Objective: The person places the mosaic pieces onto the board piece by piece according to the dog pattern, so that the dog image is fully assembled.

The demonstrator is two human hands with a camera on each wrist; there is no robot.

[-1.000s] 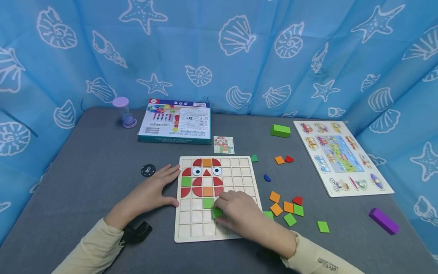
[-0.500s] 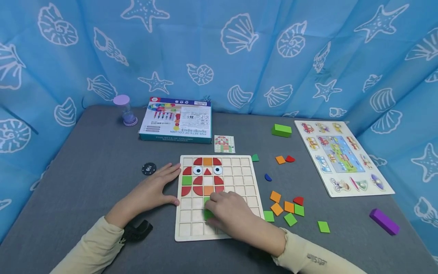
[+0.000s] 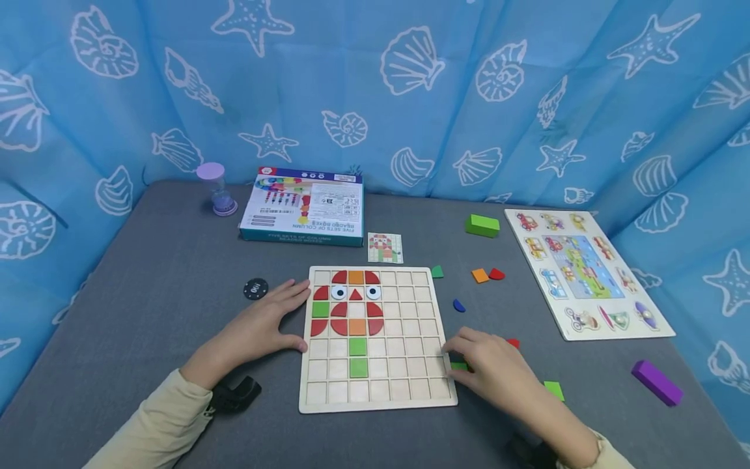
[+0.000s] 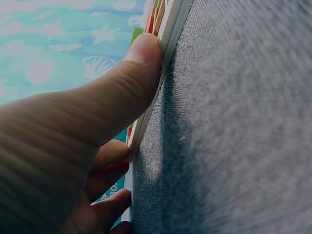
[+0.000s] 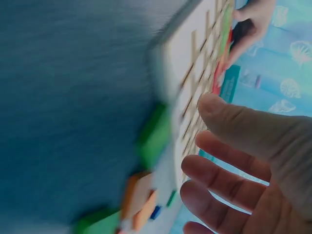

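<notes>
A wooden grid board [image 3: 404, 387] lies flat, with red, orange and green pieces and two eye pieces forming a figure in its left part. Two green square tiles [image 3: 359, 368] sit one below the other in the figure's lower column. My left hand [image 3: 258, 332] rests at the board's left edge; the left wrist view shows its thumb [image 4: 145, 48] pressed against the rim. At the opposite edge my right hand [image 3: 495, 365] hovers, fingers apart and nothing between them, over a loose green tile [image 5: 155, 134]. That hand hides most of the orange tiles beside it in the head view.
Behind the board lie a small pattern card [image 3: 385, 249] and a box [image 3: 301, 215], with a sand timer [image 3: 218, 190] to their left. A black chip [image 3: 256, 288] is near my left hand. Rightward are a green block [image 3: 483, 225], a picture puzzle [image 3: 621, 332] and a purple block [image 3: 657, 382].
My right hand has let go of a green tile, which now sits in the grid under the other one, and has moved right off the board to the loose tiles. My left hand has stayed put.
</notes>
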